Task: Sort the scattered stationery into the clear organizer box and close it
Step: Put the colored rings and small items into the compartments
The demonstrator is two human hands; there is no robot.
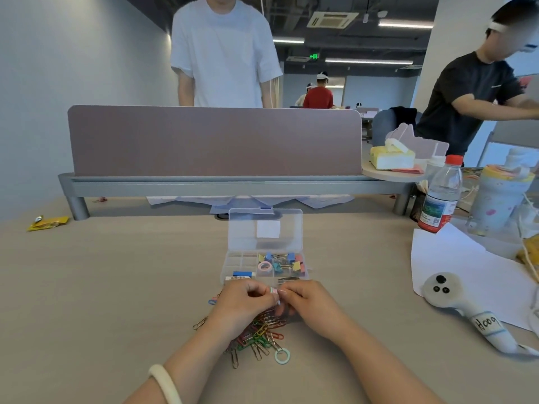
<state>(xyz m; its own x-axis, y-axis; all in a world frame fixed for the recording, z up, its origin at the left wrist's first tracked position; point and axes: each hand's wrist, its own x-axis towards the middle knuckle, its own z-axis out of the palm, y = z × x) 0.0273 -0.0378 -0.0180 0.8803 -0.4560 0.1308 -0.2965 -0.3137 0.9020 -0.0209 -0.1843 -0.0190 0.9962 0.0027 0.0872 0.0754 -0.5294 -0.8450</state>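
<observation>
My left hand (248,298) and right hand (310,304) pinch a small tape roll (274,291); binder clips (284,262) fill the clear organizer box (234,259) (lid (265,228) open), paper clips (256,333) lower centre lie unsorted.

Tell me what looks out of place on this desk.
The paper clips lie in a loose, tangled heap in front of the open box, with a mint ring stray at the heap's near edge. A crumpled yellow wrapper sits alone at the far left; it looks like litter, not stationery. Nothing looks broken.
</observation>
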